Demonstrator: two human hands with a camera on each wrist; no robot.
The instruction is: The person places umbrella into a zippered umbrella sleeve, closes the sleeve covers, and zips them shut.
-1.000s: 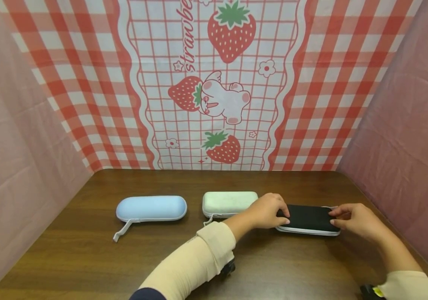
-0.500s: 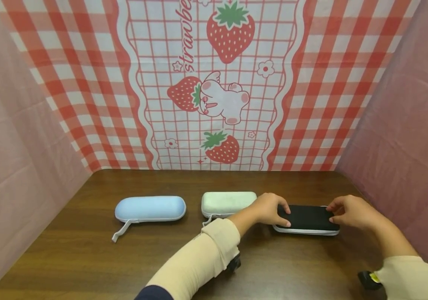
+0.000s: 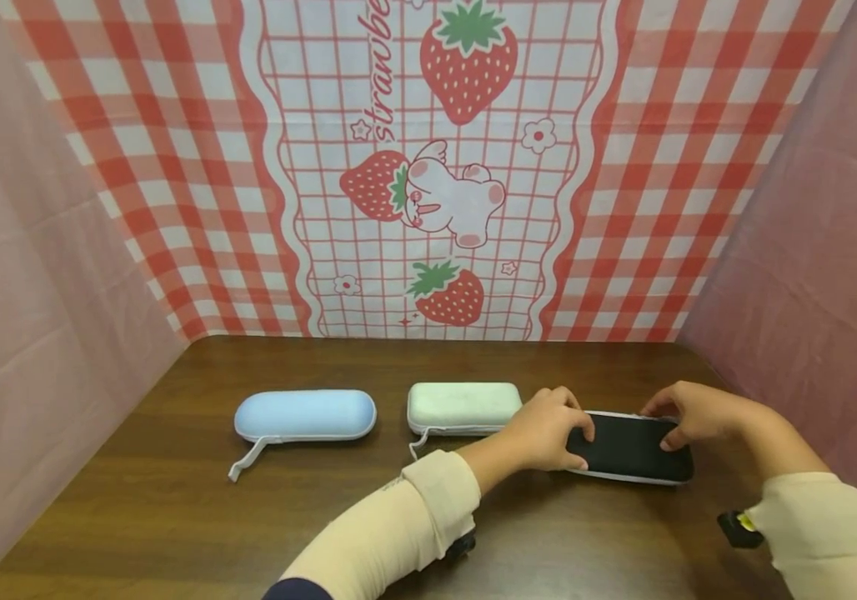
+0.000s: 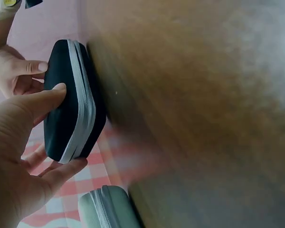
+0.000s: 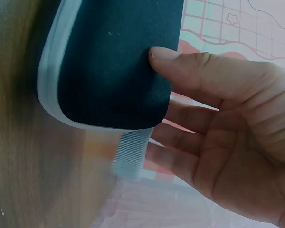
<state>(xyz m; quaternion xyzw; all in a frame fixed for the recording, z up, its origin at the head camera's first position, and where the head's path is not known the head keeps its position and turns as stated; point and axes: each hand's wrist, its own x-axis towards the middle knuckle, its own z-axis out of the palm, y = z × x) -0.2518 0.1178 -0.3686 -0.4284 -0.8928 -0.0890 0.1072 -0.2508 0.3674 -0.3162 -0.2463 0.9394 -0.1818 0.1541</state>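
A black zip case with a white zipper lies at the right of the table. My left hand grips its left end, the thumb on the top face and a finger at the end, as the left wrist view shows. At the right end, my right hand holds the case with the thumb on top and fingers behind the far edge. In the right wrist view those fingers are beside a light ribbed strap; whether they pinch it is hidden.
A pale green zip case lies just left of the black one, near my left wrist. Farther left is a light blue rounded case with a strap. Cloth walls stand behind and beside the wooden table.
The black case has shifted slightly right and nearer, and turned a little. My right hand has moved from its right end round to the far edge; the left hand moved along with it.
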